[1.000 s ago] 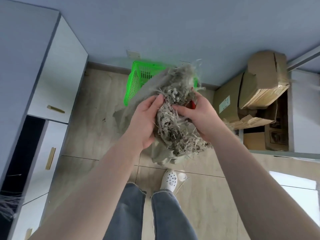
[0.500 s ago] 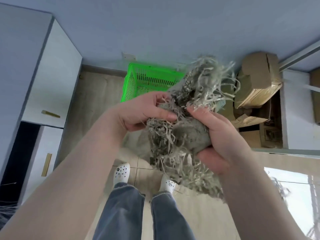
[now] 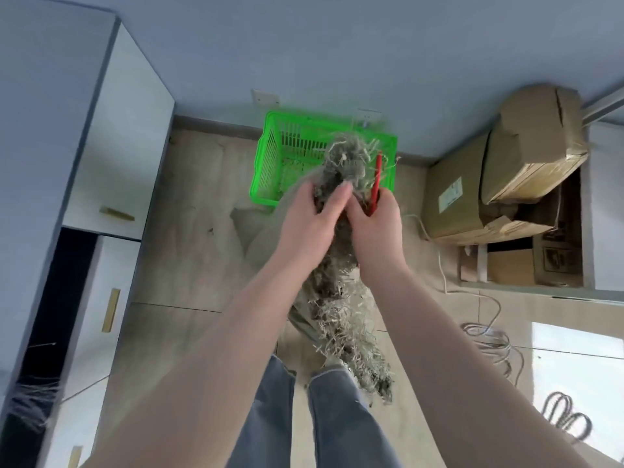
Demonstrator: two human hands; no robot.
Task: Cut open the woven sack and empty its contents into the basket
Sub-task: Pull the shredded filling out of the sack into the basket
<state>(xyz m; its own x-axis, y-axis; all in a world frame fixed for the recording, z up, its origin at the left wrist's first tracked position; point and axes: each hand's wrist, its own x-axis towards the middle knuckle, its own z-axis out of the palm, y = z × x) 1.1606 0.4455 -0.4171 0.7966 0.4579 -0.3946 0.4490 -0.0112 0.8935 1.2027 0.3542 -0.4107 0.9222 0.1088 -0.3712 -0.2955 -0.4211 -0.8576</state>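
Both hands grip a grey-green clump of shredded strips (image 3: 341,298) held in the air near the green plastic basket (image 3: 270,157), which stands on the floor by the wall. My left hand (image 3: 312,219) clasps the clump from the left. My right hand (image 3: 376,224) clasps it from the right and also holds a red tool (image 3: 375,184) that sticks up from the fist. The clump's frayed top reaches over the basket's near right corner; its tail hangs down to my legs. The grey woven sack (image 3: 261,238) lies slack on the floor under my arms.
White cabinets with brass handles (image 3: 116,214) line the left side. Cardboard boxes (image 3: 506,170) are stacked at the right against the wall. White cables (image 3: 486,336) coil on the floor at the right. My legs in jeans (image 3: 304,417) stand below.
The clump and both hands have moved away from me toward the basket. The red tool now shows above my right fist. The view has tilted to show more floor.
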